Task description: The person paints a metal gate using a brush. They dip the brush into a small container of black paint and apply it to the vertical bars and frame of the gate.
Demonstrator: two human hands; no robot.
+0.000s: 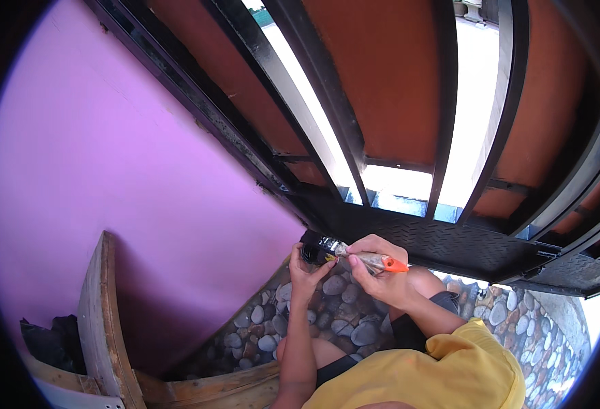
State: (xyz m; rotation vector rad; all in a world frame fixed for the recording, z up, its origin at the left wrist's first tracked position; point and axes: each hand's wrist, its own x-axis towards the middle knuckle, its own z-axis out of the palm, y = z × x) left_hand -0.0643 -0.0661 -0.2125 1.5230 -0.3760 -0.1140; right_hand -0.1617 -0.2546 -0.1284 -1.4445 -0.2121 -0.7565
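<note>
My right hand [376, 273] grips a paintbrush [354, 253] with an orange-tipped handle and black-loaded bristles. The bristles point left, against the lower left corner of a black metal gate [409, 235]. My left hand [304, 267] holds a small dark container [310, 253] just beside the bristles, close to the gate's bottom rail. Both forearms come up from the lower edge, over my knees and yellow shirt.
A purple wall [122, 170] fills the left side. The gate has black bars and rust-orange panels [375, 75]. Rounded pebbles [300, 320] cover the ground under my hands. A worn wooden plank [105, 313] leans at the lower left beside dark bags.
</note>
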